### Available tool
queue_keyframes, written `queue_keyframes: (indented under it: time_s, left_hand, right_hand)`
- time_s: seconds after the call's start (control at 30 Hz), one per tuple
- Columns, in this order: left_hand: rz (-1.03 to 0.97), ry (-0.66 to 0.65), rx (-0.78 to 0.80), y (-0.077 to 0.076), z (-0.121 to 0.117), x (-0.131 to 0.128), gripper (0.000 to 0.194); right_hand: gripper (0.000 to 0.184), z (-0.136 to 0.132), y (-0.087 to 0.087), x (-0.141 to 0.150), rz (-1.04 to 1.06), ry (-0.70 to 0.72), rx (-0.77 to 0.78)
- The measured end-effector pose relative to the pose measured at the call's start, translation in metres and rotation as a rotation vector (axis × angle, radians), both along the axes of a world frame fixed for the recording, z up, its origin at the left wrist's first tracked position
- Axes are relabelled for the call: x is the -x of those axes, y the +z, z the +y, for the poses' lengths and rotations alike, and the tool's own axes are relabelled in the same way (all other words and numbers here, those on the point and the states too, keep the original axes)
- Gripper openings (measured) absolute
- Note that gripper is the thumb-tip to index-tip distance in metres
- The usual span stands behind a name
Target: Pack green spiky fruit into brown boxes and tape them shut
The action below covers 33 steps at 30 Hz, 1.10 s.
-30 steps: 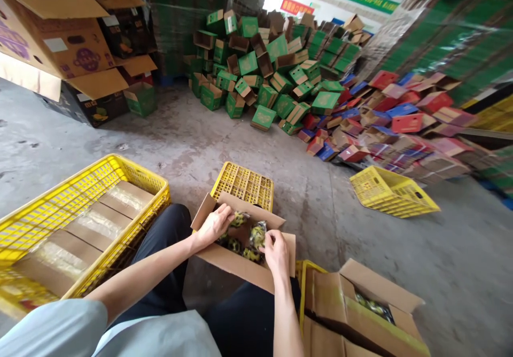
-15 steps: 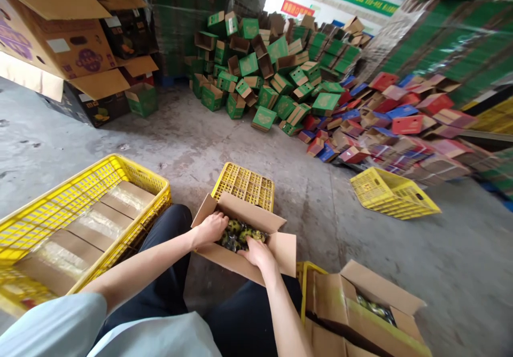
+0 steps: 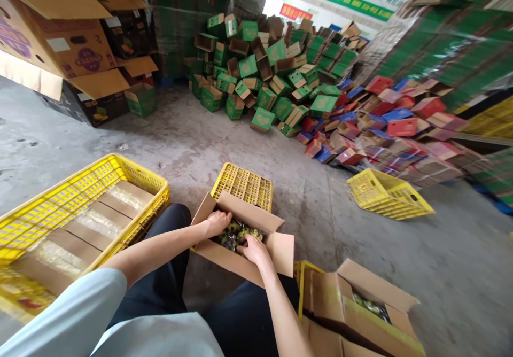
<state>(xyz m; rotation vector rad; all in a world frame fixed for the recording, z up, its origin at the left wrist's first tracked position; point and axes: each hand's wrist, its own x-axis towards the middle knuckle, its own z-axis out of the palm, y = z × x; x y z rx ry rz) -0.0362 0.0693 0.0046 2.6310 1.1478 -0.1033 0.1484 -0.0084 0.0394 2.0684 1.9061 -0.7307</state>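
An open brown cardboard box (image 3: 280,250) rests on a small yellow crate (image 3: 243,184) in front of my knees. Inside it lie dark packets with yellow-green print (image 3: 236,233). My left hand (image 3: 217,222) reaches into the box's left side, fingers curled down onto the packets. My right hand (image 3: 251,249) presses into the box from the near edge, fingers bent among the packets. What either hand grips is hidden by the fingers and the box walls.
A large yellow crate (image 3: 132,169) with taped cartons stands at my left. A second open cardboard box (image 3: 360,303) sits at lower right. A tipped yellow crate (image 3: 388,194) lies on the concrete floor. Piles of green (image 3: 264,63) and red-blue small boxes (image 3: 385,122) fill the back.
My right hand has dropped from holding a packet above the box to pressing down inside it. The packets have sunk lower. My left hand has stayed at the left inner side.
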Motion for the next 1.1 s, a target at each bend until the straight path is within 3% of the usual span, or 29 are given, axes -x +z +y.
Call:
queue_keyframes:
  time_s: [0.13,0.4,0.5,0.7,0.8,0.93,1.1]
  left_hand:
    - [-0.026,0.001,0.006,0.001,-0.004,0.001,0.045]
    - [-0.213,-0.021,0.009,0.015,0.003,0.020,0.060]
    - [-0.305,0.003,0.030,0.028,0.010,0.028,0.053]
    - [-0.545,0.035,0.097,0.050,0.024,0.027,0.044]
    - [-0.663,0.031,0.147,0.049,0.024,0.020,0.040]
    - [-0.646,0.041,0.140,0.042,0.019,0.020,0.035]
    - [-0.508,0.112,0.162,0.025,0.012,0.025,0.036]
  right_hand:
    - [0.053,0.010,-0.006,0.013,0.084,0.007,0.009]
    - [0.020,-0.001,-0.005,-0.006,0.291,-0.138,-0.122]
    - [0.014,-0.004,0.004,-0.024,0.367,-0.206,-0.200]
    - [0.014,-0.008,0.042,-0.062,0.389,-0.307,-0.393]
    - [0.013,-0.009,0.050,-0.056,0.439,-0.308,-0.427]
    - [0.014,-0.005,0.041,-0.022,0.624,-0.236,-0.316]
    - [0.027,0.007,0.031,-0.011,0.470,-0.289,-0.289]
